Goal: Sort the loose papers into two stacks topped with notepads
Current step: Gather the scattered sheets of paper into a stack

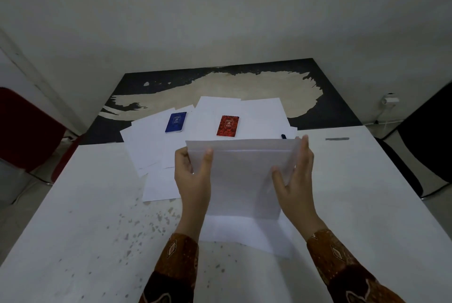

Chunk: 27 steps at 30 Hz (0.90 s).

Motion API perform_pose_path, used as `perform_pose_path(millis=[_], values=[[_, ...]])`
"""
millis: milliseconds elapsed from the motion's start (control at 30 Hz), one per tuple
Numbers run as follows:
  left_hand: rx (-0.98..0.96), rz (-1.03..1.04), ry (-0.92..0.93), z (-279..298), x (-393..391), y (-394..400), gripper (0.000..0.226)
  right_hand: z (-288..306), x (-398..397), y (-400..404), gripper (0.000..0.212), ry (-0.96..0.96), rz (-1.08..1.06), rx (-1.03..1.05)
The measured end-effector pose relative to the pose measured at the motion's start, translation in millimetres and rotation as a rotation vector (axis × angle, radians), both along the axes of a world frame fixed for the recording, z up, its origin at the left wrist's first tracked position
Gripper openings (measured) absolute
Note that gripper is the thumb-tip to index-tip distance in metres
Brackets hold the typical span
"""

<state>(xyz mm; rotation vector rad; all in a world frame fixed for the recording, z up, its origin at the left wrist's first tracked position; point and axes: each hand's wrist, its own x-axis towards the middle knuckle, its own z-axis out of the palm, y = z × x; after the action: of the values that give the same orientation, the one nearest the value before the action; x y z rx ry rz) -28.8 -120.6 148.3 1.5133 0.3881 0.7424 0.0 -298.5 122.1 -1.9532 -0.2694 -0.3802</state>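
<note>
While the left hand (193,175) pinches a raised sheaf of papers (242,178) at its 9 o'clock edge, the right hand (296,175) grips the 3 o'clock edge. Beyond, at 12 o'clock, loose sheets (151,146) carry a blue notepad (175,122) and a red notepad (227,125) on the white table (85,229)

left hand (193,175), right hand (294,175): hold paper stack (242,175) | blue notepad (175,122), red notepad (227,125): beyond
</note>
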Motion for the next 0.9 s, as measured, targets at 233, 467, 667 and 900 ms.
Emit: perform_pose_path(millis=[233, 467, 667, 900], values=[[-0.123, 0.114, 0.157, 11, 13, -2, 0.024, 1, 12, -3, 0.065, -0.172, -0.024, -0.256], [-0.102, 0.156, 0.195, 6, 22, -1, 0.024, -11, 10, -8, 0.085, 0.116, 0.056, 0.159], [-0.032, 0.002, 0.126, -10, 21, 5, 0.010, -48, 17, -21, 0.037, 0.357, 0.191, 0.191], [0.038, -0.161, 0.174, -69, 4, 17, 0.038, -78, 19, -18, 0.014, 0.398, 0.128, 0.193]])
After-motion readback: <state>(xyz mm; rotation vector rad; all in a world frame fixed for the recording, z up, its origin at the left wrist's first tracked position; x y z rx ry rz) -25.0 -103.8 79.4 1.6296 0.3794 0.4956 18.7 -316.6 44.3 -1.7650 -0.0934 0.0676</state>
